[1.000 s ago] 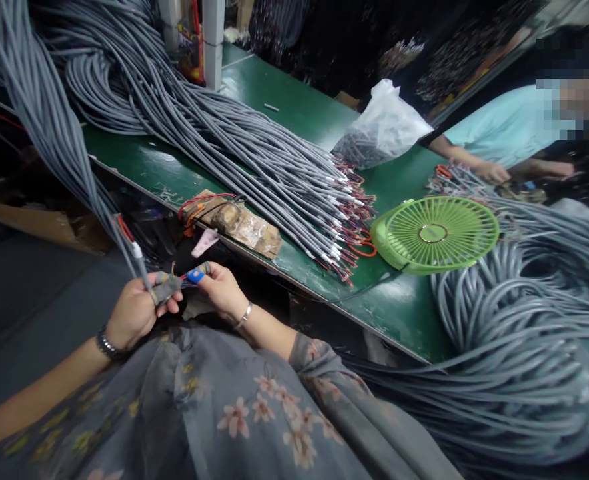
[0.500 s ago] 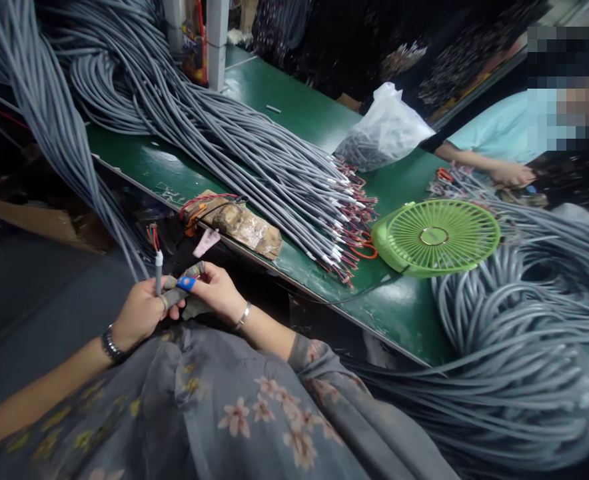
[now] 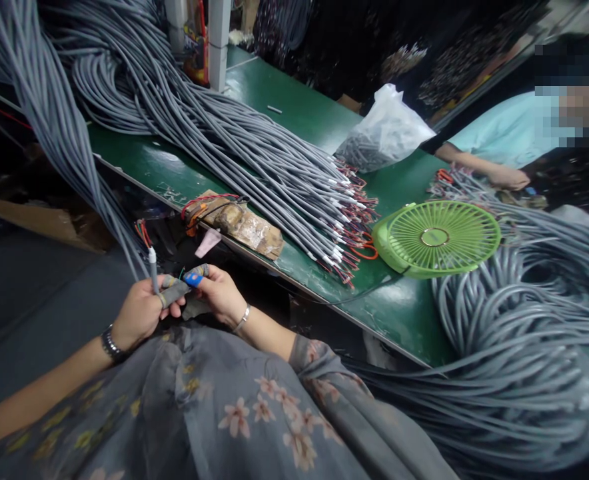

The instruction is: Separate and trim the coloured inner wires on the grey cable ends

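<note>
My left hand (image 3: 142,308) is closed around a grey cable (image 3: 153,268). The cable's end stands up past the thumb, with a white band and bare red, orange and green wires (image 3: 143,232) fanning out. Grey coverings wrap some of the left fingertips. Close beside it, my right hand (image 3: 218,293) pinches with thumb and forefinger, a blue wrap (image 3: 193,279) on the thumb. A thin green wire (image 3: 182,272) shows between the two hands at the fingertips; its far end is hidden by the fingers. More grey cables run down behind the left hand.
A green table (image 3: 294,87) carries a large bundle of grey cables (image 3: 214,133), a taped wooden block (image 3: 244,223), a plastic bag (image 3: 384,127) and a green fan (image 3: 434,237). Coiled cables (image 3: 514,333) hang at right. A co-worker's hand (image 3: 509,178) is across the table.
The held cable's end has tilted slightly left. My fingertips have drawn a little apart, and a thin green wire now shows between them. The co-worker's hand has shifted slightly.
</note>
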`<action>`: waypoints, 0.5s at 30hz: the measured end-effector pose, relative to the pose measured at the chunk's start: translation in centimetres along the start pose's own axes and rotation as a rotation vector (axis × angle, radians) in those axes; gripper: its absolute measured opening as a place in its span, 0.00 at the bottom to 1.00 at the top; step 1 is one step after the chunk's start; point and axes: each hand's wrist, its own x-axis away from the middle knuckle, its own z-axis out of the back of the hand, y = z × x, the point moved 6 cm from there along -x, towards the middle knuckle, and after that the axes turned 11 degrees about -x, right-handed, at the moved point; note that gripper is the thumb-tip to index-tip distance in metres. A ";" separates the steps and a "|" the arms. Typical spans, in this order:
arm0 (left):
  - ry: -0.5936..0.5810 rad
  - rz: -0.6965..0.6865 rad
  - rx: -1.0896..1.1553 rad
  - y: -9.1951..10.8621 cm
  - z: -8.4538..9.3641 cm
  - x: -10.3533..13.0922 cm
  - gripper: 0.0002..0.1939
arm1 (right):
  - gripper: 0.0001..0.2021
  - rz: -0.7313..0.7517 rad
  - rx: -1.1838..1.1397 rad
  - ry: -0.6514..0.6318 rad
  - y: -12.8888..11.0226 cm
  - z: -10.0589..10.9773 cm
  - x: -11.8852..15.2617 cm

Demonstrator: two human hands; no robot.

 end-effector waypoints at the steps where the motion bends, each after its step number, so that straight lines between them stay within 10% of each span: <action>1: -0.003 0.001 0.001 0.1 0.0 0.0 0.23 | 0.28 0.007 0.013 0.005 -0.1 0.1 0.0; 15: -0.066 -0.018 -0.022 0.6 -0.4 -0.1 0.20 | 0.24 -0.015 -0.035 0.054 0.6 0.4 -0.9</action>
